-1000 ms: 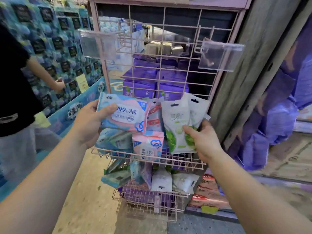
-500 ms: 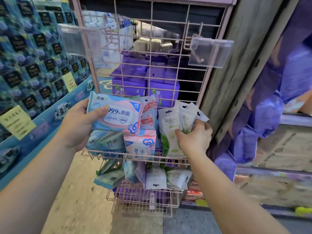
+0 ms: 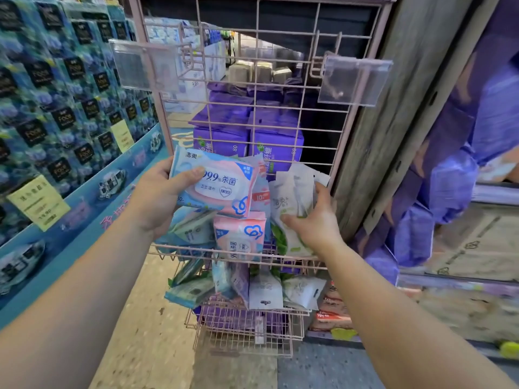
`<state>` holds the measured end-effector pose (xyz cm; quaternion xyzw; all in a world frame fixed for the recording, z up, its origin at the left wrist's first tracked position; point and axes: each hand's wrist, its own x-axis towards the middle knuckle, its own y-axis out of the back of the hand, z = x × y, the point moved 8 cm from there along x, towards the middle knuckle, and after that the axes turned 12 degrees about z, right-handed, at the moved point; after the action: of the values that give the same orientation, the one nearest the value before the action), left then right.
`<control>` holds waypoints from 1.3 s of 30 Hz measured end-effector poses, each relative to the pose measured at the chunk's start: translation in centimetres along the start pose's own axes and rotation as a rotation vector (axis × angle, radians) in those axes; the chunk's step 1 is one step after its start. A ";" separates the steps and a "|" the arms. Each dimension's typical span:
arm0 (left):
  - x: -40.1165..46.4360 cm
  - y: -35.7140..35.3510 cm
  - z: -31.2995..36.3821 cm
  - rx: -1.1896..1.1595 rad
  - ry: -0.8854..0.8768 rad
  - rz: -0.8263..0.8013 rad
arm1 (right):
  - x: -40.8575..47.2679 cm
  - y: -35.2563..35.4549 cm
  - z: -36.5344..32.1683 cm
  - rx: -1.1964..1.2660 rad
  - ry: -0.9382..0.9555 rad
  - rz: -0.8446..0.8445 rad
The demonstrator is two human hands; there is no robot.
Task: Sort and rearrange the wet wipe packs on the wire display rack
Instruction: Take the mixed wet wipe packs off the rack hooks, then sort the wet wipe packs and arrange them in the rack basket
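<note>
Pink wire display rack (image 3: 283,113) with two baskets, seen from the head view. Left hand (image 3: 157,200) grasping a large blue-and-pink wet wipe pack (image 3: 222,186), thumb across the printed face, fingers hidden behind; pack lifted clear above the left part of the upper basket (image 3: 238,255), tilted slightly down to the right. Right hand (image 3: 314,220) curled around a fanned bunch of white-and-green sachets (image 3: 292,192) standing at the right end of the same basket, thumb on the front one, fingers reaching behind the rest. Between the hands, a smaller pink pack (image 3: 240,234) upright against the front rail, with teal packs (image 3: 191,228) lying slanted to its left. Lower basket (image 3: 247,327) crowded with mixed packs: teal ones (image 3: 191,290) hanging partly over the left edge, white sachets (image 3: 265,293) leaning at the front. Two clear price-tag holders (image 3: 354,80) clipped to the grid above, both apparently blank. Purple boxed goods (image 3: 247,144) visible through the grid behind. Probable step: gathering the sachets into one upright row while keeping the large pack out of the way. Likely failures: a thin sachet slipping out of the fan and falling through to the basket below, given the loose spread of the bunch; the large pack, if set on the slanted teal packs, sliding forward over the low rail; any knock to the rack possibly tipping the overhanging teal packs to the floor.
</note>
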<state>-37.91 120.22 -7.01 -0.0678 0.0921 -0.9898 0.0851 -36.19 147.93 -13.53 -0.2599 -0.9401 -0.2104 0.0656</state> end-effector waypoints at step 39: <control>0.5 -2.3 0.6 0.009 -0.014 -0.097 | -1.2 5.1 -3.9 -0.015 0.236 0.386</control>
<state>-38.69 122.21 -5.94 -0.0789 0.0837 -0.9926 0.0377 -32.46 149.64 -8.49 -0.4093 -0.8571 -0.2297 0.2122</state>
